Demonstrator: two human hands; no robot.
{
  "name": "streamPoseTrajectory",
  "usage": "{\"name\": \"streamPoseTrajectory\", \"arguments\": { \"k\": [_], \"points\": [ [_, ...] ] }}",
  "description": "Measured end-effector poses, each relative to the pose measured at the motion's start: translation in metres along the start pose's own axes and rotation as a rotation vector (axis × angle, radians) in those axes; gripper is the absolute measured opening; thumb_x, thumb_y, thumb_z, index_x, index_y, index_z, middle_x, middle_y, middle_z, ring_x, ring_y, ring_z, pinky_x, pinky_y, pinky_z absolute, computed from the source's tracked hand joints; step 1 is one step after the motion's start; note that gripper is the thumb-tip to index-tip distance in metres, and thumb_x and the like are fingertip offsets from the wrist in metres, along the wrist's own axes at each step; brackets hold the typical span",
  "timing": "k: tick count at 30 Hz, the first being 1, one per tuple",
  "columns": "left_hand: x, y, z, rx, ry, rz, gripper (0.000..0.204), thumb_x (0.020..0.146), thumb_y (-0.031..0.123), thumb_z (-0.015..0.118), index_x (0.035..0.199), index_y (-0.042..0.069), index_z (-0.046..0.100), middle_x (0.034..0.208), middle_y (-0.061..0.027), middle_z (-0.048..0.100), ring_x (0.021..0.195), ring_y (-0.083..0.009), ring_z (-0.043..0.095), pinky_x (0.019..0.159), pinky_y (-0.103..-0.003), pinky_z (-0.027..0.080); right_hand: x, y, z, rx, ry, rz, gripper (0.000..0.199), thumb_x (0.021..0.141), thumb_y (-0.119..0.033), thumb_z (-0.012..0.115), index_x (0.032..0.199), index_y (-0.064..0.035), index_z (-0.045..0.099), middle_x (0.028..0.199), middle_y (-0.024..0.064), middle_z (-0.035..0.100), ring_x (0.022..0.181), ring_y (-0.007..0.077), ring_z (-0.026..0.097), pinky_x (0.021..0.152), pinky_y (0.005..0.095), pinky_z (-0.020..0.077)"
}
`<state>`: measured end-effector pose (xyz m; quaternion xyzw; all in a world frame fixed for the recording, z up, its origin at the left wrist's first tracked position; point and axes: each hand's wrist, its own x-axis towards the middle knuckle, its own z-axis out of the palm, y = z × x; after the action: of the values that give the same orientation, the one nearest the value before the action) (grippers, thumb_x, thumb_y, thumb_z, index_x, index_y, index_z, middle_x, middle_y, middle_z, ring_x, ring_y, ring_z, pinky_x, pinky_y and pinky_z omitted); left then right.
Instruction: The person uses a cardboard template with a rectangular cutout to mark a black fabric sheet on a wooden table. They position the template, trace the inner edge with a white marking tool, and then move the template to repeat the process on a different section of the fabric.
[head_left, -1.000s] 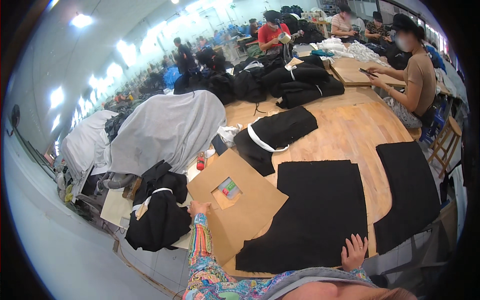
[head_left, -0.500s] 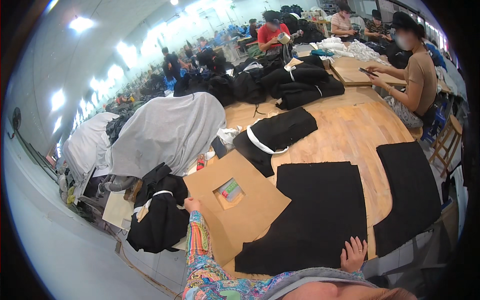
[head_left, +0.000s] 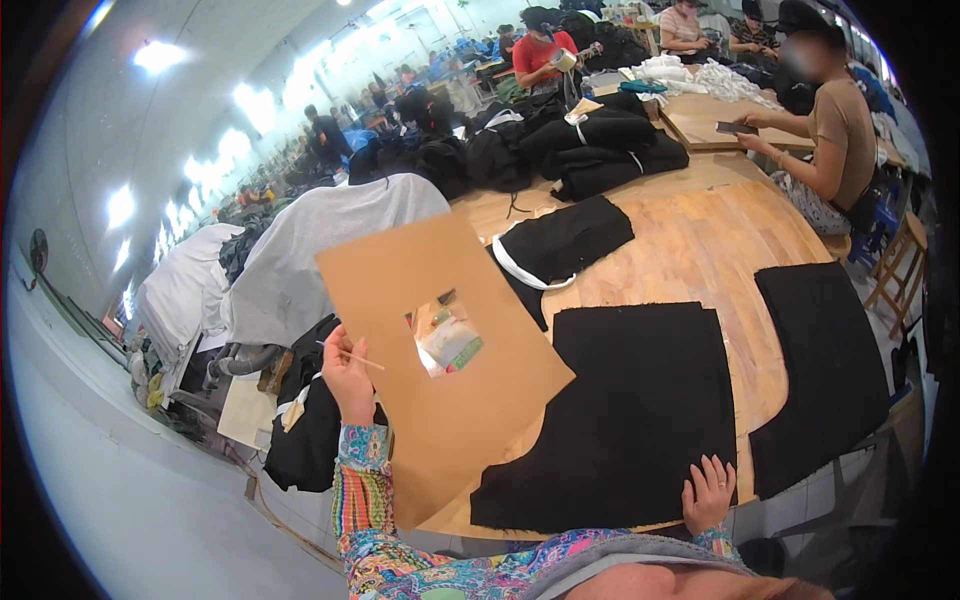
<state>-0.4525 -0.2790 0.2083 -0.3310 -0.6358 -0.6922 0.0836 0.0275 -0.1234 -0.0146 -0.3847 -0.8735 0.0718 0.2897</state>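
Observation:
My left hand [head_left: 347, 380] is closed at the left edge of a brown cardboard template [head_left: 480, 410] with a square cut-out, holding it tilted up off the table. A thin pale stick [head_left: 362, 359] pokes out between the same fingers; its exact kind is unclear. Through the cut-out, a small green and white thing [head_left: 462, 352] shows. The template's right corner overlaps a cut black fabric panel [head_left: 640, 410]. My right hand [head_left: 708, 492] lies on that panel's lower right edge, fingers stretched out and holding nothing.
Another black fabric piece [head_left: 820, 370] lies at the right table edge. Tied black bundles [head_left: 570, 240] sit behind and at left [head_left: 305, 445]. A grey cloth [head_left: 290, 250] covers something at far left. A person [head_left: 835, 140] sits at right with a phone; a wooden stool [head_left: 897, 265] stands nearby.
My left hand has lifted the template's left side up and moved slightly left; the thin stick now shows in its fingers. My right hand stays on the black panel.

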Motion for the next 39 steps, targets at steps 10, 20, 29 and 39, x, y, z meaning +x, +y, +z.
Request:
{"name": "streamPoseTrajectory", "arguments": {
  "k": [10, 20, 29, 39],
  "points": [
    [-0.012, 0.056, 0.015, -0.133, 0.105, 0.164, 0.02, 0.088, 0.001, 0.053, 0.108, -0.002, 0.048, 0.103, -0.0085, 0.056, 0.093, -0.0135, 0.056, 0.08, -0.026, 0.048, 0.002, -0.003, -0.011, 0.048, -0.066, 0.05, 0.028, 0.077, -0.017, 0.062, 0.101, -0.003, 0.062, 0.119, 0.0147, 0.054, 0.121, 0.0323, 0.041, 0.104, 0.052, 0.0239],
    [-0.037, -0.046, 0.061, -0.275, -0.146, -0.51, 0.02, 0.085, -0.004, 0.053, 0.105, -0.002, 0.053, 0.099, -0.0085, 0.06, 0.086, -0.0162, 0.06, 0.076, -0.028, 0.052, 0.04, -0.008, -0.038, 1.23, 0.022, 0.682, 0.035, 0.091, -0.022, 0.051, 0.119, 0.0, 0.051, 0.116, 0.0126, 0.055, 0.109, 0.0231, 0.052, 0.094, 0.033, 0.0394],
    [-0.137, -0.163, 0.14, -0.162, -0.403, -0.74, 0.021, 0.082, -0.004, 0.057, 0.102, 0.001, 0.053, 0.089, -0.0043, 0.057, 0.078, -0.0113, 0.056, 0.069, -0.023, 0.048, 0.004, 0.005, -0.031, 1.318, -0.095, 0.833, 0.044, 0.088, -0.008, 0.053, 0.131, -0.0004, 0.041, 0.102, 0.0027, 0.059, 0.082, 0.0046, 0.054, 0.076, 0.0199, 0.0439],
    [-0.126, -0.143, 0.228, 0.57, -0.557, 0.532, 0.021, 0.078, 0.006, 0.061, 0.097, 0.001, 0.054, 0.103, -0.0155, 0.058, 0.098, -0.0293, 0.056, 0.085, -0.037, 0.044, -0.006, 0.013, -0.025, 1.301, -0.109, 0.928, 0.037, 0.084, 0.002, 0.054, 0.121, 0.002, 0.052, 0.104, 0.0041, 0.061, 0.087, 0.0068, 0.056, 0.078, 0.0204, 0.0451]
  ]
}}
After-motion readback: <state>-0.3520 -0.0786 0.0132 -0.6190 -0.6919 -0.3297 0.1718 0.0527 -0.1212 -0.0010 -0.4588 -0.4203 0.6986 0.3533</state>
